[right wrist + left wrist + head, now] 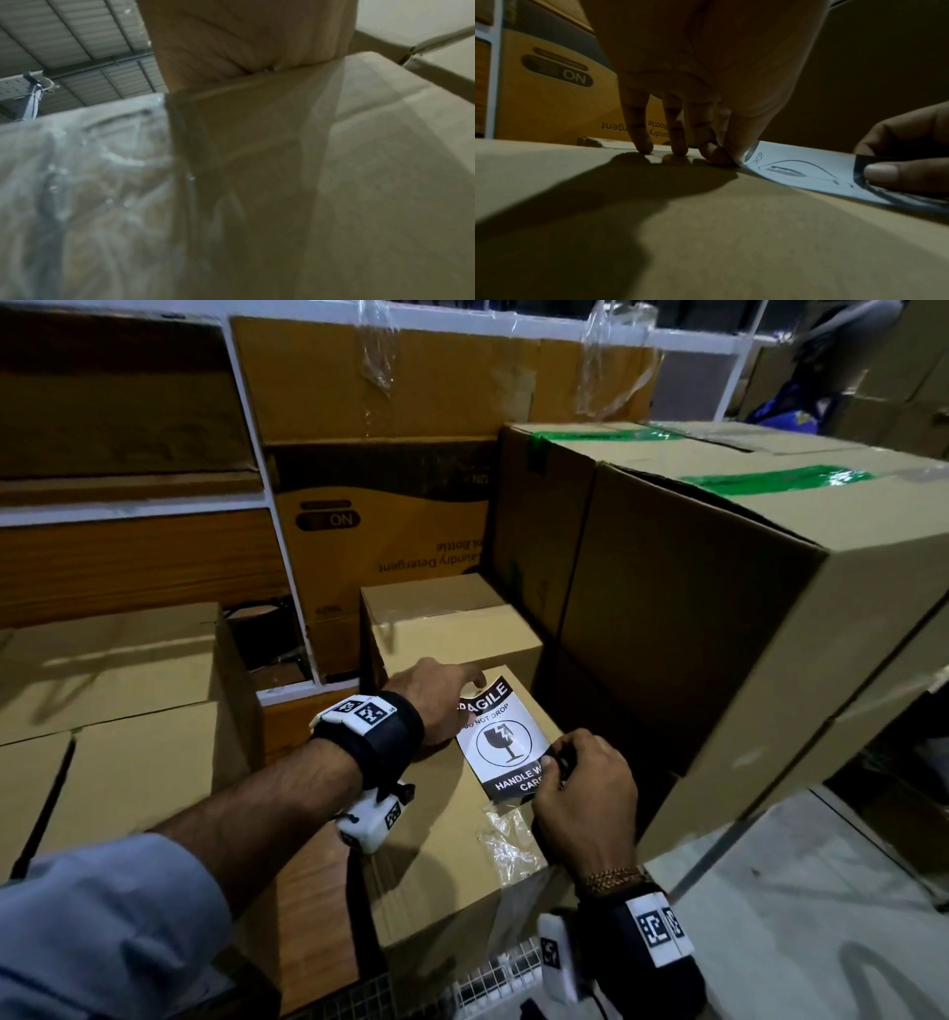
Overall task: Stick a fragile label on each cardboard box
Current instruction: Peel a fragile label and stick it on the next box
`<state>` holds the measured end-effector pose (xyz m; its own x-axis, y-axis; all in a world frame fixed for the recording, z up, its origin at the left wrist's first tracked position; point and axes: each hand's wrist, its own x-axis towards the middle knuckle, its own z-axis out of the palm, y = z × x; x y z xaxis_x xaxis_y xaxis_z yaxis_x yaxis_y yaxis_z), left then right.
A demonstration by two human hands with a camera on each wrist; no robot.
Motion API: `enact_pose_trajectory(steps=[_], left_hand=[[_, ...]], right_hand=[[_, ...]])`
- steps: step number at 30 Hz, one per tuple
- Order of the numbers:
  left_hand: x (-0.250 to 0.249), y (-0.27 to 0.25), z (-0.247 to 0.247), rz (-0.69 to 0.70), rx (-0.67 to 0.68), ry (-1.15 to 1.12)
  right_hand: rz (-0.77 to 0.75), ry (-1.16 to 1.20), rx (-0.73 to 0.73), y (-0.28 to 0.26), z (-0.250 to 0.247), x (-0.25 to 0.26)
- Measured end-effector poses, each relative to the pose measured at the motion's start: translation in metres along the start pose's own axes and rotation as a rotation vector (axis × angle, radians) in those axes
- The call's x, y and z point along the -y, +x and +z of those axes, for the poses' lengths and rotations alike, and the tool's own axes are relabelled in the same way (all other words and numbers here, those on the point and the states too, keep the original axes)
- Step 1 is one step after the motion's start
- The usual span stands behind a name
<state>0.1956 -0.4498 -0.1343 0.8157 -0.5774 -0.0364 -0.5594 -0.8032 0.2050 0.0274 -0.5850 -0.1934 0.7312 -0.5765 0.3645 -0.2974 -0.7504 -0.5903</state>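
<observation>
Nearest, the right hand (pixel 583 801) pinches the near black edge of the fragile label (pixel 506 744), thumb on top with the fingers (pixel 881 172) clamped on the paper. The label lies on top of a small cardboard box (pixel 436 834), near its far right corner, and a crinkled strip of clear tape (pixel 508 832) sits on the box just beside that hand. Farther along, the left hand (pixel 436 698) pins the label's far edge to the box with its thumb and forefinger, fingers (pixel 677 130) straight and slightly apart, their tips touching the cardboard. To the right stands a much larger box (pixel 719 618) with green tape (pixel 775 480) on top. Behind is another small box (pixel 452 629), then a white shelf (pixel 267 505) holding a laundry detergent carton (pixel 380 531)
</observation>
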Motion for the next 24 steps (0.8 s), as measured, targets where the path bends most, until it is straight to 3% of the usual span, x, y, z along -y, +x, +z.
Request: enact_pose_trajectory(steps=[20, 24], left_hand=[[-0.012, -0.015, -0.01, -0.078, 0.098, 0.099], [-0.016, -0.02, -0.014, -0.027, 0.085, 0.196]], right_hand=[[0.031, 0.014, 0.033, -0.002, -0.005, 0.003], [-0.008, 0.054, -0.008, -0.005, -0.005, 0.004]])
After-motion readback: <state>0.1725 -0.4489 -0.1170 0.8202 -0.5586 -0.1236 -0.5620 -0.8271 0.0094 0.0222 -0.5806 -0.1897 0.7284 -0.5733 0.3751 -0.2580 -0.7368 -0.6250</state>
